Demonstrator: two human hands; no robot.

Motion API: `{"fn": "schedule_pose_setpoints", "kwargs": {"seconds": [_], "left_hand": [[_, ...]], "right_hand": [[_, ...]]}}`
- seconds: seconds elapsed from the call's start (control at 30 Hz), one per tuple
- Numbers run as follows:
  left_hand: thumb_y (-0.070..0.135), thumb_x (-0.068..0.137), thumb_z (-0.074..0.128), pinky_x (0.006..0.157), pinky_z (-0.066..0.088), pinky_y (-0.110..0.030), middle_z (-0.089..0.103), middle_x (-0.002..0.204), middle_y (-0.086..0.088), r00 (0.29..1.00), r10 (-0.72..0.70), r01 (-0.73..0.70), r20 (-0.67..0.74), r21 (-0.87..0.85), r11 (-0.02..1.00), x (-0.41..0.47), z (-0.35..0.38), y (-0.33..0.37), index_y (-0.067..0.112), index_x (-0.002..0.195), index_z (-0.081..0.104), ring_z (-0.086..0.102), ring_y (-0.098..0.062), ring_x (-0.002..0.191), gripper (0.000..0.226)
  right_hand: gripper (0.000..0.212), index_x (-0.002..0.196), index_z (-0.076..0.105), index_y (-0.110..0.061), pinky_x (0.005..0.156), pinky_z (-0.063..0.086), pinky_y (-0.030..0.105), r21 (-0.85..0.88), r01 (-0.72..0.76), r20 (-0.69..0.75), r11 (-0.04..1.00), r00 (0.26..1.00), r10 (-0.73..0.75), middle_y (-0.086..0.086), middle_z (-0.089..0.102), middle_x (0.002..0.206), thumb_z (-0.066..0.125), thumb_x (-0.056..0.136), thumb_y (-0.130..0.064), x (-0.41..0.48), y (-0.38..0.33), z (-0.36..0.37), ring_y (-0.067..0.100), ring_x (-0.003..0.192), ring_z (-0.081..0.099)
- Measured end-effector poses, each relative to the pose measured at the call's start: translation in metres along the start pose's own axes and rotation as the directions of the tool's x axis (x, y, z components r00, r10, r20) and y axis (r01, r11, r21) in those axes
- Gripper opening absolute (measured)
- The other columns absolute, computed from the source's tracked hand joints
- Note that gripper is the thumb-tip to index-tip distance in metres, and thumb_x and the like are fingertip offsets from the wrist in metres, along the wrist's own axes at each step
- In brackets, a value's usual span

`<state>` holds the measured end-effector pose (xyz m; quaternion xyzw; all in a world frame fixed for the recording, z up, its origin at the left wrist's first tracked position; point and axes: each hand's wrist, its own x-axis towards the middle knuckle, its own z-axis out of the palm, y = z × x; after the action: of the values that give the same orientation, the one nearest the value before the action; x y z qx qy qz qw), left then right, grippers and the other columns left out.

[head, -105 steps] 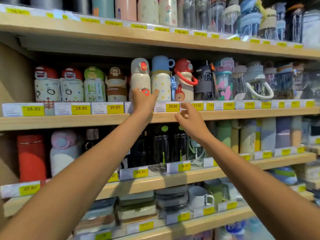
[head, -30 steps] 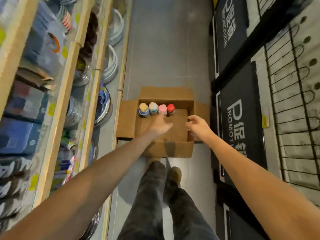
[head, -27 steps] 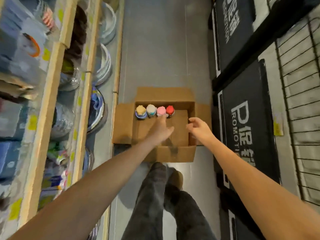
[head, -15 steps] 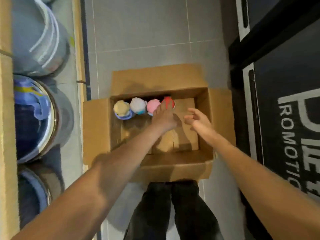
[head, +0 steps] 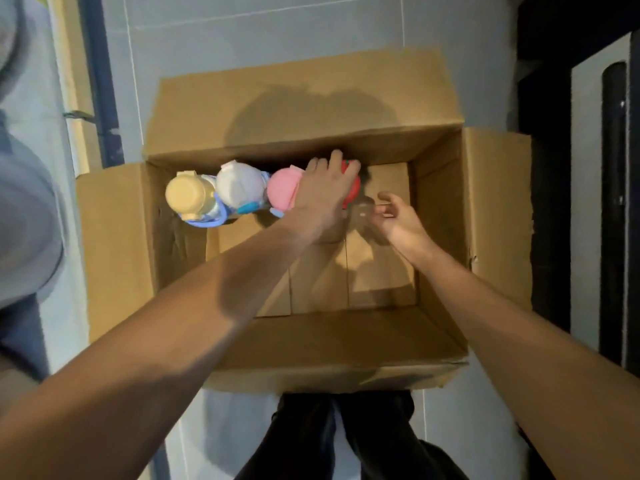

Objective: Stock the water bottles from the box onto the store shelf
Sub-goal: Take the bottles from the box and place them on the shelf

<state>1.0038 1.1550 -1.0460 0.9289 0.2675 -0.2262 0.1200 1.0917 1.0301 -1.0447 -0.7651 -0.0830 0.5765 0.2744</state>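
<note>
No word, number or label can be read anywhere. The brown box (head: 304, 98) shows no legible print, and the caps of the yellow bottle (head: 185, 195), the white bottle (head: 239, 183), the pink bottle (head: 281, 190) and the red bottle (head: 352, 192) are too blurred to tell any mark

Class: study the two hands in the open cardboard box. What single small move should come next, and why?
Probably lift the red-lidded water bottle straight up: the left hand curls over its lid, it stands at the row's end beside the pink-lidded bottle, and the right hand is empty alongside.
</note>
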Motion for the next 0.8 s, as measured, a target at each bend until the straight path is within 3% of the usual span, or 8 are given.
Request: {"fn": "schedule_pose_setpoints", "kwargs": {"seconds": [0.17, 0.27, 0.33, 0.4, 0.47, 0.53, 0.67, 0.8], "left_hand": [[0.040, 0.070, 0.074, 0.082, 0.044, -0.035, 0.042, 0.129, -0.011, 1.000, 0.015, -0.005, 0.026, -0.349, 0.937, -0.026, -0.027, 0.012, 0.019, 0.134, 0.036, 0.050, -0.031, 0.110, 0.078], [0.044, 0.066, 0.075, 0.081, 0.050, -0.036, 0.049, 0.121, -0.005, 0.995, 0.005, 0.050, 0.100, -0.543, 0.838, -0.054, -0.067, 0.018, 0.020, 0.130, 0.036, 0.053, -0.027, 0.102, 0.079], [0.044, 0.067, 0.075, 0.075, 0.047, -0.031, 0.051, 0.114, 0.001, 0.991, 0.039, 0.046, 0.129, -0.598, 0.800, -0.077, -0.097, 0.018, 0.021, 0.128, 0.036, 0.053, -0.022, 0.099, 0.077], [0.045, 0.069, 0.074, 0.072, 0.044, -0.028, 0.049, 0.108, 0.005, 0.986, 0.069, 0.045, 0.154, -0.635, 0.771, -0.101, -0.123, 0.018, 0.022, 0.129, 0.035, 0.052, -0.019, 0.098, 0.075], [0.044, 0.072, 0.073, 0.078, 0.047, -0.028, 0.048, 0.110, 0.006, 0.980, 0.082, 0.069, 0.181, -0.696, 0.715, -0.131, -0.154, 0.019, 0.023, 0.135, 0.032, 0.053, -0.018, 0.101, 0.078], [0.043, 0.076, 0.072, 0.089, 0.044, -0.024, 0.047, 0.119, 0.006, 0.976, 0.070, 0.114, 0.205, -0.760, 0.640, -0.162, -0.180, 0.018, 0.022, 0.144, 0.026, 0.051, -0.015, 0.109, 0.085], [0.044, 0.077, 0.072, 0.110, 0.033, -0.028, 0.028, 0.151, 0.001, 0.971, 0.051, 0.176, 0.235, -0.838, 0.517, -0.221, -0.218, 0.019, 0.019, 0.151, 0.009, 0.036, -0.015, 0.134, 0.100], [0.046, 0.070, 0.075, 0.110, 0.034, -0.033, 0.033, 0.144, 0.002, 0.967, -0.039, 0.253, 0.253, -0.919, 0.301, -0.299, -0.267, 0.029, 0.021, 0.150, 0.006, 0.042, -0.014, 0.128, 0.109]], "right_hand": [[0.077, 0.139, 0.029, -0.024, 0.093, 0.040, 0.010, -0.107, 0.106, 0.055, 0.989, 0.993, -0.101, -0.012, 0.044, 0.128, 0.076, 0.079, -0.011, -0.028, -0.003, -0.001, 0.000, 0.117, 0.045], [0.104, 0.142, 0.028, -0.034, 0.103, 0.046, 0.036, -0.213, 0.190, 0.010, 0.958, 0.981, -0.192, -0.004, 0.043, 0.136, 0.088, 0.057, -0.030, -0.064, -0.008, -0.008, 0.014, 0.127, 0.044], [0.100, 0.136, 0.034, -0.036, 0.099, 0.047, 0.036, -0.250, 0.237, 0.000, 0.939, 0.970, -0.245, -0.007, 0.047, 0.132, 0.089, 0.053, -0.033, -0.097, -0.018, -0.015, 0.013, 0.122, 0.047], [0.087, 0.129, 0.038, -0.036, 0.088, 0.047, 0.024, -0.279, 0.247, -0.008, 0.928, 0.966, -0.260, -0.009, 0.052, 0.124, 0.088, 0.058, -0.028, -0.136, -0.036, -0.020, 0.010, 0.113, 0.052], [0.081, 0.127, 0.040, -0.037, 0.084, 0.048, 0.024, -0.317, 0.241, 0.009, 0.917, 0.968, -0.252, -0.013, 0.056, 0.118, 0.084, 0.059, -0.037, -0.181, -0.055, -0.025, 0.010, 0.106, 0.056], [0.081, 0.125, 0.040, -0.041, 0.086, 0.053, 0.036, -0.369, 0.235, 0.000, 0.899, 0.968, -0.253, -0.015, 0.058, 0.114, 0.077, 0.054, -0.049, -0.223, -0.074, -0.027, 0.012, 0.103, 0.059], [0.076, 0.125, 0.041, -0.037, 0.085, 0.053, 0.038, -0.429, 0.219, -0.010, 0.877, 0.969, -0.247, -0.013, 0.061, 0.109, 0.075, 0.058, -0.048, -0.293, -0.101, -0.024, 0.015, 0.098, 0.061], [0.070, 0.123, 0.043, -0.033, 0.082, 0.052, 0.038, -0.483, 0.241, -0.042, 0.842, 0.954, -0.297, -0.010, 0.064, 0.107, 0.075, 0.062, -0.049, -0.377, -0.126, -0.016, 0.018, 0.095, 0.062]]}}
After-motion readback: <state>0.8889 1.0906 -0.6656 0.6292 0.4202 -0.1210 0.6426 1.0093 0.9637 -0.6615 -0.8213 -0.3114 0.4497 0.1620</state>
